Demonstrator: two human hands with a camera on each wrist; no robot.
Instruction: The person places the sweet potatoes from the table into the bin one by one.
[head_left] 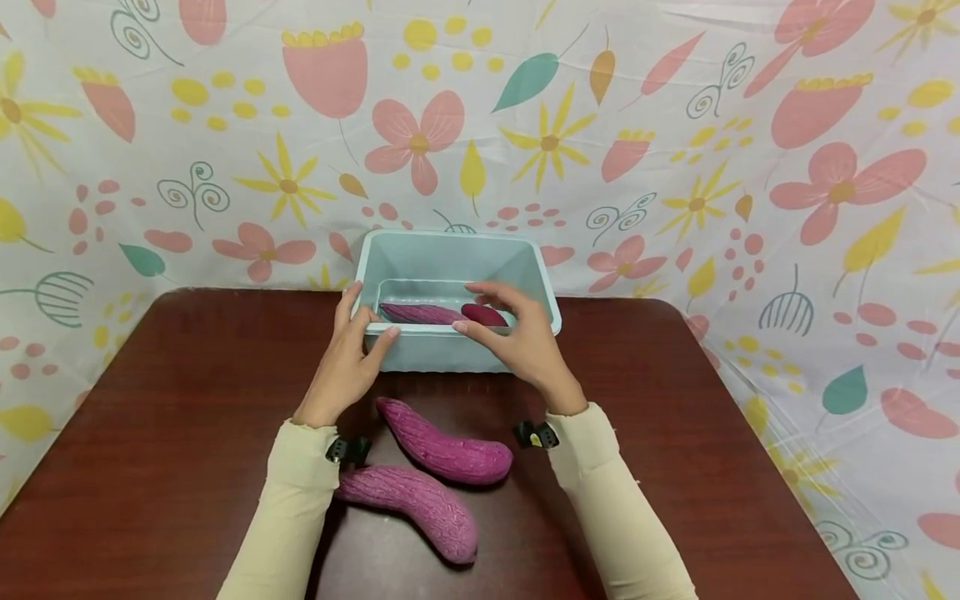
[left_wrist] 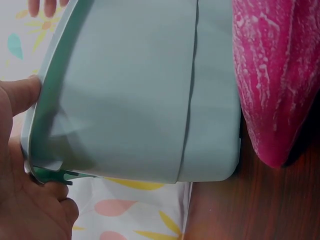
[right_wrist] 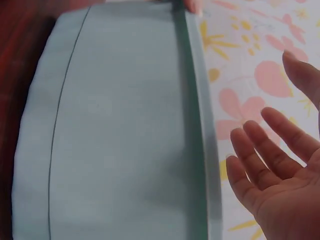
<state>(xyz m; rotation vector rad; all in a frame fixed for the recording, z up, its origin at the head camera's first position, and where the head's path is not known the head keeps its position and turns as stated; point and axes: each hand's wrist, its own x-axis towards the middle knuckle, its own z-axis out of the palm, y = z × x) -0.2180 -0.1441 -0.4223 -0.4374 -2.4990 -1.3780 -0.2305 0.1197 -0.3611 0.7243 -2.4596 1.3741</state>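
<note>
A pale blue plastic bin (head_left: 442,352) stands on the table. My left hand (head_left: 343,358) grips its front left corner; in the left wrist view the thumb lies on the rim (left_wrist: 35,112) and the fingers curl beneath it. My right hand (head_left: 528,337) is over the bin's front right part, holding nothing, its fingers loosely spread and apart from the rim in the right wrist view. Inside the bin lie a long purple eggplant-like vegetable (head_left: 420,313) and a dark red rounded piece (head_left: 482,315), both partly hidden by the front wall.
Two curved, wrinkled purple eggplant-like vegetables lie on the brown table (head_left: 187,467) in front of the bin: a magenta one (head_left: 450,450) and a paler one (head_left: 420,504) nearer me, its end behind the left wrist. A flowered cloth (head_left: 480,117) hangs behind the bin.
</note>
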